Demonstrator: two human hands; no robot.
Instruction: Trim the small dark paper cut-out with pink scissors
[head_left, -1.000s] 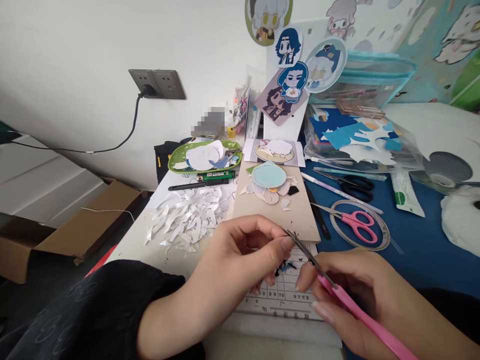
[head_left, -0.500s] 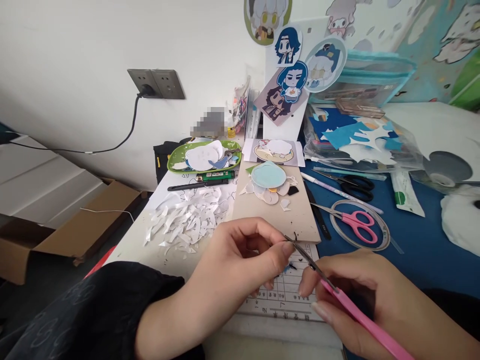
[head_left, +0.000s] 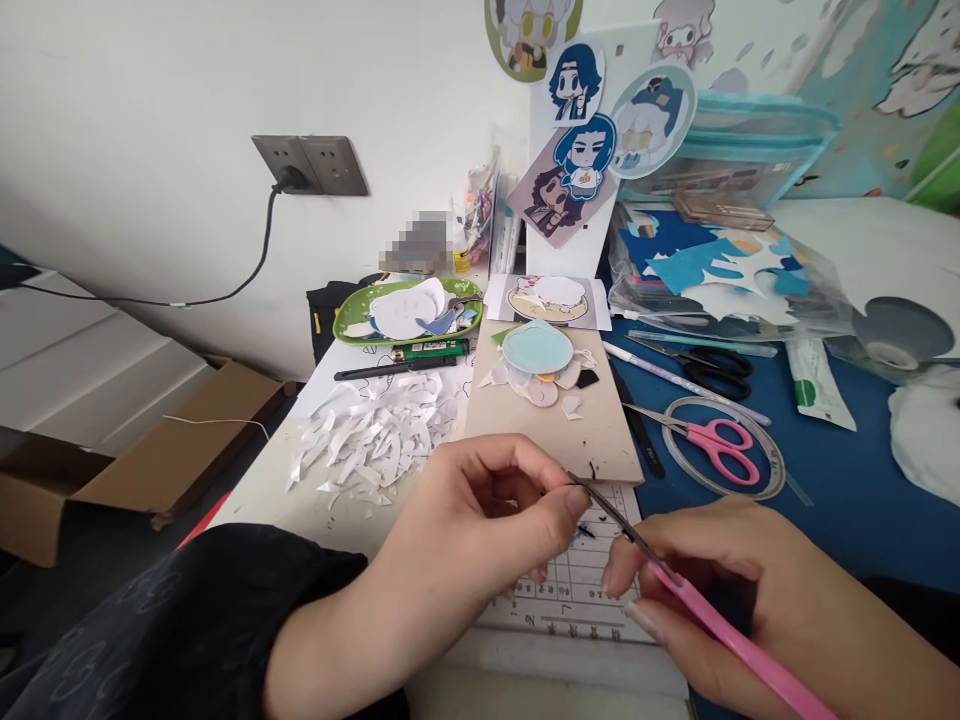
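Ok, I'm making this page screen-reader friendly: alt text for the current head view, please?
A person's right hand holds pink-handled scissors, blade tips at the left hand, whose thumb and forefinger are pinched together. Beyond, white paper scraps lie left, paper cutouts rest on a beige board, and another pink-handled pair lies right.

The blades of the pink scissors [head_left: 712, 622] in the right hand [head_left: 724, 555] have drawn together into a narrower line. The left hand [head_left: 487, 525] has lowered slightly toward the worktop's [head_left: 352, 522] near edge; fewer dark scraps [head_left: 584, 531] show beside it on the printed sheet [head_left: 574, 598].
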